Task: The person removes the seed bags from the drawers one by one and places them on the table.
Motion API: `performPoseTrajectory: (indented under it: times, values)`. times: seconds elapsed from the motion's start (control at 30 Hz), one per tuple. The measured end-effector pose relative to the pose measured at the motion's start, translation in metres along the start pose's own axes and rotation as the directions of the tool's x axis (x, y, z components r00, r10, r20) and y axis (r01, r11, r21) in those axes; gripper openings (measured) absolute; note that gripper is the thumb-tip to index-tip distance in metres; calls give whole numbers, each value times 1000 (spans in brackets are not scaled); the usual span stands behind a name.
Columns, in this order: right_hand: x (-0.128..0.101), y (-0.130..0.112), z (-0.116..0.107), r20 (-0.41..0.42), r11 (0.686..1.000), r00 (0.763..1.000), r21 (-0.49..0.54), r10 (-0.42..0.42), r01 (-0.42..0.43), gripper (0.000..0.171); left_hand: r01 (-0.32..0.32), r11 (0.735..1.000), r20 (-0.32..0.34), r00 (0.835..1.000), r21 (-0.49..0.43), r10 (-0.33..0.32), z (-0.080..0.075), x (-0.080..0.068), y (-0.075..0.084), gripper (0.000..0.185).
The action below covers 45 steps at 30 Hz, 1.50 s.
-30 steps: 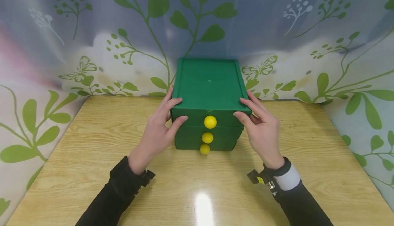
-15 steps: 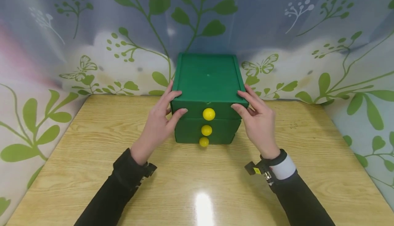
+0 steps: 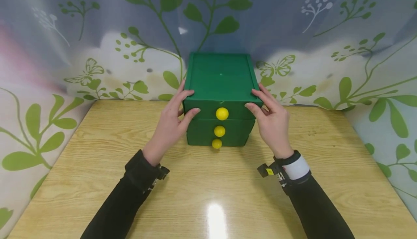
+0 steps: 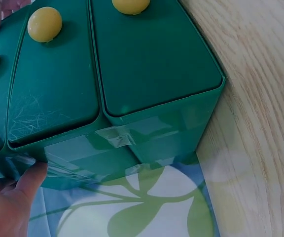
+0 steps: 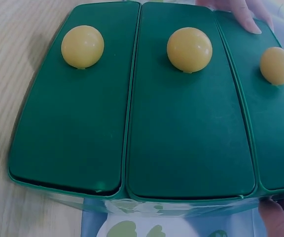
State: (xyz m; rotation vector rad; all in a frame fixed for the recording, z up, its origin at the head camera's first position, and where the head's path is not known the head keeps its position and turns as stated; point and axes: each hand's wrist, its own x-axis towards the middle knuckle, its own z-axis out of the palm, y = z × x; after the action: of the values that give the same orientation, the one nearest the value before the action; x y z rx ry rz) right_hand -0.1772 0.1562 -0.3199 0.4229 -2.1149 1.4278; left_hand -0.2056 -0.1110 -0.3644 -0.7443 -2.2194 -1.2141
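Observation:
A green three-drawer box (image 3: 221, 76) stands on the wooden table in the head view, its drawer fronts facing me. Each front carries a round yellow knob: the top knob (image 3: 222, 113), the middle knob (image 3: 219, 131) and the bottom knob (image 3: 216, 143). My left hand (image 3: 169, 121) grips the box's upper left front corner, thumb on the front and index fingertip on the top edge. At the opposite corner my right hand (image 3: 272, 123) holds on in the same way. The left wrist view shows clear tape (image 4: 117, 136) along the box's side. All the drawers look pushed in.
A patterned curtain (image 3: 140, 65) with leaves and butterflies hangs behind the box, close to its back, and along both sides. The wooden table (image 3: 189, 188) stretches in front and to either side, with a bright light reflection near its front.
The box has slid back toward the curtain, away from me, with both hands keeping their hold on its corners. The drawers look unchanged.

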Motion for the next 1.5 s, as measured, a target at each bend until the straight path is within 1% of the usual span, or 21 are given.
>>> performPoseTrajectory:
  times: [0.13, 0.27, 0.5, 0.67, 0.77, 0.87, 0.93, 0.97, 1.03, 1.1, 1.17, 1.23, 1.33, 1.43, 1.5]
  values:
    - [2, 3, 1, -1, 1000, 1000, 15, -4, 4, 37, -6, 1000, -6, 1000, 2, 6, 1, 2, -3, 49]
    - [2, 0, 0, -7, 1000, 1000, 27, -4, 4, 36, -11, 1000, -1, 1000, -10, 11, 1, 3, -4, 50]
    - [2, 2, 1, -10, 1000, 1000, 1, -14, 14, 36, 15, 999, 18, 1000, -31, -14, 0, 3, -6, 50]
    - [4, 18, 2, -14, 999, 1000, -33, -14, 13, 38, -2, 998, 18, 1000, -62, 3, -1, 4, -9, 46]
    - [5, 29, 2, -21, 998, 999, -55, -24, 23, 39, -14, 993, 9, 1000, -115, 15, -2, 5, -10, 45]
    - [5, 32, 1, -32, 995, 998, -79, -60, 57, 40, -14, 982, -7, 1000, -191, 13, -3, 8, -10, 46]
    - [5, 31, 1, -43, 991, 995, -97, -95, 90, 39, -10, 972, -23, 1000, -236, 4, -4, 9, -9, 39]
    - [5, 31, 1, -50, 988, 992, -107, -115, 109, 38, 1, 969, -27, 1000, -246, -7, -6, 11, -3, 35]
    - [4, 30, 2, -65, 979, 985, -141, -160, 150, 36, 21, 967, -28, 999, -254, -29, -11, 13, 9, 30]
    - [3, 27, 2, -82, 963, 973, -184, -216, 198, 32, 42, 963, -25, 998, -265, -51, -15, 15, 21, 29]
    - [2, 25, 3, -98, 945, 958, -218, -271, 245, 27, 51, 961, -22, 998, -272, -59, -18, 17, 25, 28]
    - [1, 20, 3, -105, 920, 938, -257, -329, 294, 21, 36, 959, -27, 999, -282, -46, -16, 17, 15, 29]
    - [-1, 14, 4, -111, 887, 907, -289, -406, 361, 13, 38, 958, -19, 999, -284, -45, -13, 18, 0, 31]
    - [-4, 9, 6, -101, 851, 876, -313, -472, 422, 8, 67, 955, 11, 998, -289, -66, -15, 19, -5, 33]
    - [-6, 6, 9, -84, 834, 861, -312, -501, 455, 6, 91, 948, 35, 996, -306, -84, -16, 20, -5, 33]
